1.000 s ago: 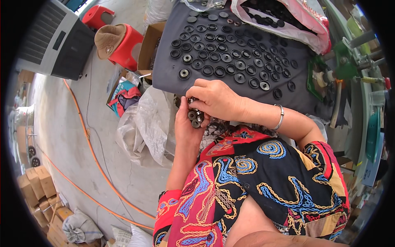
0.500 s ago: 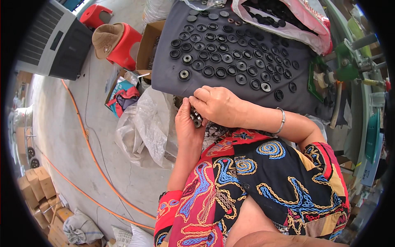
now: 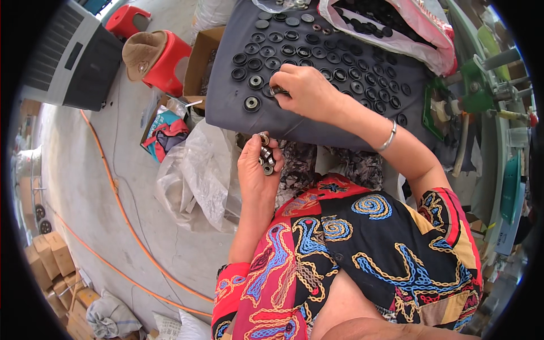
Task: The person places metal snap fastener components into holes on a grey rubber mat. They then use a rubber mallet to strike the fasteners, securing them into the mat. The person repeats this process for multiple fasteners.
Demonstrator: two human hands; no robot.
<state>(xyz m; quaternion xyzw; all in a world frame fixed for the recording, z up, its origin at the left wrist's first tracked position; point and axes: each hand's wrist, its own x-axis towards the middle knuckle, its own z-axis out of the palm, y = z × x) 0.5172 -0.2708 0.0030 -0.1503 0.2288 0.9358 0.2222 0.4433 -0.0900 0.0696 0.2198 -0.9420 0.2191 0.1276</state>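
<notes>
My left hand (image 3: 255, 171) is curled upward below the cloth's front edge, holding several small shiny metal ball bearings (image 3: 266, 153) in its fingers and palm. Over the dark grey cloth (image 3: 229, 110), my right hand (image 3: 310, 93) pinches a small round piece (image 3: 276, 90) that looks like a bearing; the fingers partly hide it. Around that hand lie many black plastic wheel-like rings (image 3: 355, 71), spread in loose rows. Two rings left of it, a nearer ring (image 3: 252, 103) and a farther ring (image 3: 255, 82), have metal bearings in their centres.
An open white and red sack (image 3: 391, 34) of black parts lies at the back right. Beside it stands a green metal machine (image 3: 475, 85). Clear plastic sheeting (image 3: 198, 175), a cardboard box (image 3: 204, 56), red stools (image 3: 170, 65) and an orange hose (image 3: 122, 204) are to the left.
My right hand has moved from beside my left hand up and forward over the rings with a small piece. My left hand stays low, its bearings now more exposed.
</notes>
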